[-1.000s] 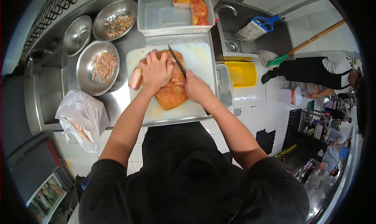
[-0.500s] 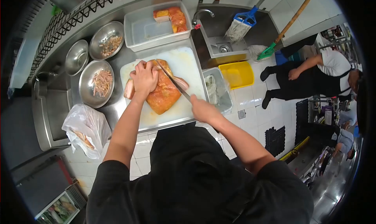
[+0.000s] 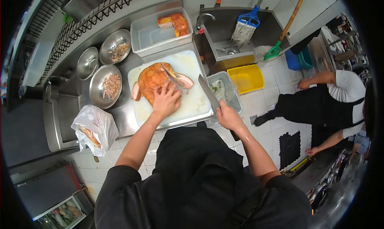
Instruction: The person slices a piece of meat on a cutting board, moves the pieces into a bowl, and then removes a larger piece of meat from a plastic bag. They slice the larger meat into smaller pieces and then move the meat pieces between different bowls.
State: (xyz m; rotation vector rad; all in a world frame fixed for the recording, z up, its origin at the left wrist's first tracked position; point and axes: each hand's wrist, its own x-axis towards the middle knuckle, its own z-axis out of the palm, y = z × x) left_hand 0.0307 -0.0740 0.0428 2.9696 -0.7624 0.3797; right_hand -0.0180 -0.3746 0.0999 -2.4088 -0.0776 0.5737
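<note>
On the white cutting board [image 3: 188, 107] lies a slab of orange-skinned pork belly [image 3: 151, 78]. My left hand [image 3: 167, 100] rests on its near right side, fingers spread and slightly blurred. Beside the slab's right edge is a cut strip of pork [image 3: 184, 81], pale and layered. Another cut piece of pork [image 3: 136, 92] sits at the left edge. In my right hand [image 3: 230, 117] is a large knife [image 3: 209, 92], gripped by its dark handle. Its broad blade points up and away over the board's right edge, apart from the meat.
Left of the board stand steel bowls, one with sliced strips [image 3: 105, 87], and a white plastic bag [image 3: 95, 129]. Behind is a plastic tub [image 3: 150, 33] holding more pork. A sink [image 3: 224, 39], yellow basin [image 3: 246, 78] and clear bin [image 3: 236, 99] are right. A co-worker [image 3: 320, 105] stands further right.
The knife has come off the slab and swung right, away from the meat. My left hand has shifted right across the slab, which has turned. The co-worker's arms and legs have moved.
</note>
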